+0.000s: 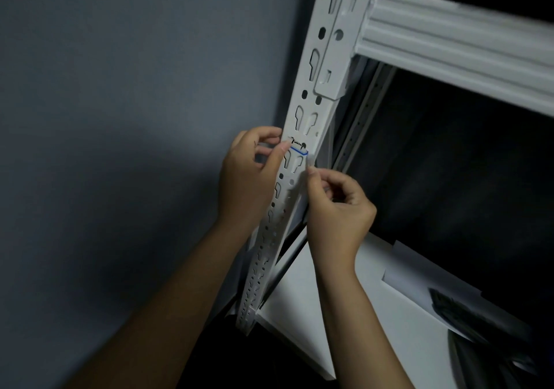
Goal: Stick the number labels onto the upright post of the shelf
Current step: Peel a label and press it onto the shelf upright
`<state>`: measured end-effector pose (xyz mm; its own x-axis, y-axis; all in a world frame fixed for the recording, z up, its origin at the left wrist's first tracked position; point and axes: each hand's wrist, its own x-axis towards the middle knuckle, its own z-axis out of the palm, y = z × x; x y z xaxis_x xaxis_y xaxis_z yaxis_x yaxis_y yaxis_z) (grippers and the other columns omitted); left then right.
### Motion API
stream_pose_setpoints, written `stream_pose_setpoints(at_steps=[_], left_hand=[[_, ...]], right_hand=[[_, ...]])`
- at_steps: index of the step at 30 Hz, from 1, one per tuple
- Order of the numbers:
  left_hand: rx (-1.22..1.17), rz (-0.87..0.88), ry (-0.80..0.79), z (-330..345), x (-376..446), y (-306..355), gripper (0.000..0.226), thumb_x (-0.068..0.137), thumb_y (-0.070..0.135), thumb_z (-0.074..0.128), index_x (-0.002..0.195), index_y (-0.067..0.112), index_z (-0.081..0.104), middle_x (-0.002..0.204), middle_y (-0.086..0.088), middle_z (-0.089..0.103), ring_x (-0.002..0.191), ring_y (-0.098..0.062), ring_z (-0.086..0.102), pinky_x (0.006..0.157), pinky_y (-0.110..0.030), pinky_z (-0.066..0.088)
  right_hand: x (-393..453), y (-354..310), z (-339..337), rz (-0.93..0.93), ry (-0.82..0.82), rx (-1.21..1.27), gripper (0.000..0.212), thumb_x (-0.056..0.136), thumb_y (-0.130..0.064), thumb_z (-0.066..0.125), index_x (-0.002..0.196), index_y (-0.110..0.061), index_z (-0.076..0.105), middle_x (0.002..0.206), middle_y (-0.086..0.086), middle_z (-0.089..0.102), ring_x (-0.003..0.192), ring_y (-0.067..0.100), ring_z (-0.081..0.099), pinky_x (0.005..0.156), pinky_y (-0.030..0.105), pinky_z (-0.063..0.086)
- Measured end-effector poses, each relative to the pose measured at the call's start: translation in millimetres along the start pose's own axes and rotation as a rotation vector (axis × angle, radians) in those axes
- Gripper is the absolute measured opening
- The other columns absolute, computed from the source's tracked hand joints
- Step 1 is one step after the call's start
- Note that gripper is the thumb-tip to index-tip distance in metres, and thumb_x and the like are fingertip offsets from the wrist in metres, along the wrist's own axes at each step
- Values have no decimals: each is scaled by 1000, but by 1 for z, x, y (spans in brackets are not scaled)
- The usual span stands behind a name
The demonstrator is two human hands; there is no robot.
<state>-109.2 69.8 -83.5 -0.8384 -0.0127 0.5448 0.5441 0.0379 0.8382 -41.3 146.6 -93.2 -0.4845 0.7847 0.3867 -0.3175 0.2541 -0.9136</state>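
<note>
A white perforated upright post (311, 88) of the shelf runs from top centre down to the lower middle. A small label (298, 146) with a black mark and a blue lower edge lies across the post at mid height. My left hand (254, 175) is at the post's left side and pinches the label's left end between thumb and fingers. My right hand (338, 205) is at the post's right side, fingers curled, its thumb and forefinger pinching the label's right end. The label's print is too small to read.
A white horizontal beam (455, 46) joins the post at the upper right through a bracket (341, 37). A white shelf board (302, 304) lies below, with white sheets (413, 280) and a dark object (458, 307) on it. A grey wall (120, 118) fills the left.
</note>
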Motion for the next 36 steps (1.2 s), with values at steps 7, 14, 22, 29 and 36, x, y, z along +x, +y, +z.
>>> stream_pose_setpoints(at_steps=[7, 14, 22, 29, 36], left_hand=[[17, 9, -57, -7, -13, 13, 7, 89, 16, 64, 89, 23, 66, 89, 12, 58, 73, 4, 57, 66, -8, 43], [-147, -63, -259, -24, -17, 49, 13, 90, 15, 61, 99, 21, 69, 88, 13, 70, 83, 0, 66, 71, -11, 49], [-191, -25, -361, -40, -16, 83, 11, 88, 9, 63, 95, 15, 67, 86, 6, 68, 78, 1, 62, 70, -12, 47], [-61, 12, -295, -34, -22, 92, 11, 88, 13, 64, 82, 22, 62, 76, 8, 63, 71, -5, 56, 66, -17, 48], [-131, -115, -244, -27, -19, 103, 13, 89, 16, 64, 80, 26, 61, 73, 8, 63, 70, -3, 60, 70, -19, 49]], right_hand=[[-7, -7, -9, -51, -83, 11, 19, 82, -8, 74, 76, -25, 70, 77, 4, 63, 67, 3, 54, 66, 15, 46], [2, -35, -19, -209, -231, -82, 14, 82, -11, 74, 91, -21, 73, 88, 3, 69, 77, 2, 61, 71, 13, 47], [9, -68, -34, -427, -327, -253, 8, 85, -11, 72, 91, -15, 76, 85, -6, 68, 79, 2, 60, 70, 9, 42], [9, -86, -42, -146, -385, -127, 7, 83, -9, 73, 88, -14, 72, 77, -5, 67, 69, -3, 59, 66, 12, 47], [14, -95, -58, -35, -428, 84, 19, 88, -2, 64, 93, -18, 72, 86, -3, 72, 79, 3, 67, 70, 16, 51]])
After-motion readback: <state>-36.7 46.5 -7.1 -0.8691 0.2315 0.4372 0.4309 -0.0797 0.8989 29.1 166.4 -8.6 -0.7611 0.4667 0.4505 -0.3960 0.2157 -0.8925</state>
